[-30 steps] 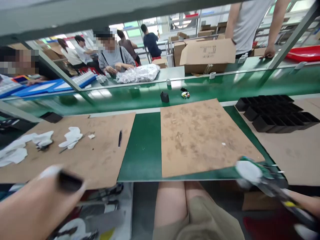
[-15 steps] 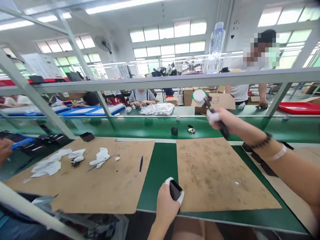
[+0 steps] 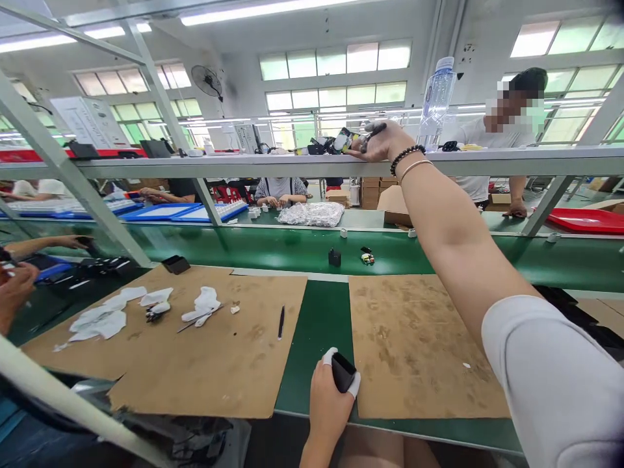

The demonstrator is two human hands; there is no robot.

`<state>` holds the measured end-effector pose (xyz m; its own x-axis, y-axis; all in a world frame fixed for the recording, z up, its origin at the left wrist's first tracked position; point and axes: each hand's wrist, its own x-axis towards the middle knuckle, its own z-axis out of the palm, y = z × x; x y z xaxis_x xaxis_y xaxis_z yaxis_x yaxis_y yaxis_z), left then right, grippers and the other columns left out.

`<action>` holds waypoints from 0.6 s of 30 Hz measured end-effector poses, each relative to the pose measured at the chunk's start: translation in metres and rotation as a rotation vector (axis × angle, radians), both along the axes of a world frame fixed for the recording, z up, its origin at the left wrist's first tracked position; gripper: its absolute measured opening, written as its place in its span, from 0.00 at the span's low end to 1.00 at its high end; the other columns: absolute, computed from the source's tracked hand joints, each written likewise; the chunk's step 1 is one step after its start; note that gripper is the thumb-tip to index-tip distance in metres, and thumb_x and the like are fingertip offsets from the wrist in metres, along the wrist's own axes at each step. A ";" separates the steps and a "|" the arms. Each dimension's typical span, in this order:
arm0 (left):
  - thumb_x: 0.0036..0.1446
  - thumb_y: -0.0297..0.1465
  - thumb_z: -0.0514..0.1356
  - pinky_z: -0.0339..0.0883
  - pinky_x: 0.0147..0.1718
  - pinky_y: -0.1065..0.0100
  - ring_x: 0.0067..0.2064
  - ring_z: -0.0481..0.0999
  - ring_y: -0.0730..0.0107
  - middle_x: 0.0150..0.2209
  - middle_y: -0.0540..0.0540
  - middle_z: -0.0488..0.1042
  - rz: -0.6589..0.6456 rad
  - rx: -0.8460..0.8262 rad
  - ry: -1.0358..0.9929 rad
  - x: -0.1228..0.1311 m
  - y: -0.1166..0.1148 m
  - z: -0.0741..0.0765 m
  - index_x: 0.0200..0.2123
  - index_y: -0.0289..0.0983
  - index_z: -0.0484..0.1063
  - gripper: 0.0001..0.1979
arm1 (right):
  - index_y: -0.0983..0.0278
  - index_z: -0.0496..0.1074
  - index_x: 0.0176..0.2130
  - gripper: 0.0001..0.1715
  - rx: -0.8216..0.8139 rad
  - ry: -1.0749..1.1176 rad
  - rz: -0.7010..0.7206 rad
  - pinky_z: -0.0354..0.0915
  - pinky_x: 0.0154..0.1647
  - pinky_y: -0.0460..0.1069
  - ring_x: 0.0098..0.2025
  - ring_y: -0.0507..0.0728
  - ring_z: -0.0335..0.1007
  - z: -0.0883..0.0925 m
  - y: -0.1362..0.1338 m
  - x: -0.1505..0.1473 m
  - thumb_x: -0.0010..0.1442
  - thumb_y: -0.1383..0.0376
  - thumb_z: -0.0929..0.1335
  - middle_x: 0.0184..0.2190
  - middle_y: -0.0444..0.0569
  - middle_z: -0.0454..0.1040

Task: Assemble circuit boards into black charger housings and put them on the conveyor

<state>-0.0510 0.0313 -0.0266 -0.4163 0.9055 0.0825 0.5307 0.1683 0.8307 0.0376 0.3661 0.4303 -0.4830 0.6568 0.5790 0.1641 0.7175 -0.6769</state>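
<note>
My left hand, with white finger cots on its fingertips, holds a hollow black plastic case over the bench front, between two cardboard sheets. My right hand reaches up to the overhead shelf, left of a clear plastic bottle. Its fingers are curled by a cluster of dark and yellow-green items; what they grip is too small and partly hidden to name. A small black case and a small part with white and yellow pieces rest on the green belt.
The left cardboard sheet bears white cloth scraps, tweezers and a black pen-like tool. A right cardboard sheet lies under my right arm. Black cases sit at right. A co-worker's hands are at left.
My right hand has moved up and left from above the belt to the shelf. The dark-handled tool with a round white face no longer shows clearly. My left hand still holds the case.
</note>
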 end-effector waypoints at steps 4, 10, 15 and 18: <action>0.58 0.45 0.62 0.72 0.59 0.42 0.58 0.78 0.40 0.54 0.30 0.78 -0.009 0.049 0.010 -0.003 0.001 -0.006 0.63 0.32 0.70 0.33 | 0.68 0.60 0.18 0.31 -0.015 -0.142 0.191 0.72 0.43 0.49 0.48 0.49 0.75 0.013 -0.015 0.015 0.68 0.57 0.61 0.42 0.51 0.79; 0.58 0.44 0.62 0.74 0.57 0.42 0.57 0.79 0.41 0.52 0.31 0.79 -0.011 0.070 0.073 -0.002 0.001 -0.003 0.61 0.32 0.71 0.32 | 0.67 0.72 0.37 0.27 -0.142 -0.476 0.079 0.75 0.45 0.50 0.41 0.50 0.73 -0.077 -0.083 0.083 0.76 0.55 0.55 0.37 0.51 0.80; 0.56 0.43 0.63 0.75 0.55 0.42 0.54 0.80 0.40 0.50 0.31 0.80 0.013 0.053 0.113 0.003 -0.001 0.003 0.59 0.31 0.72 0.31 | 0.66 0.76 0.46 0.17 -0.266 -0.964 -0.146 0.77 0.39 0.51 0.37 0.53 0.77 -0.256 -0.135 0.130 0.71 0.54 0.70 0.40 0.47 0.79; 0.58 0.43 0.62 0.77 0.52 0.43 0.52 0.81 0.41 0.49 0.31 0.81 0.031 0.073 0.163 0.005 -0.003 0.000 0.59 0.31 0.73 0.30 | 0.65 0.75 0.54 0.18 -0.251 -1.135 -0.234 0.78 0.46 0.55 0.46 0.56 0.78 -0.301 -0.124 0.144 0.70 0.56 0.71 0.50 0.51 0.78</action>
<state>-0.0463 0.0287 -0.0263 -0.4197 0.8816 0.2161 0.6547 0.1291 0.7448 0.1813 0.2417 0.1288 -0.4900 0.8318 -0.2610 0.8713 0.4578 -0.1767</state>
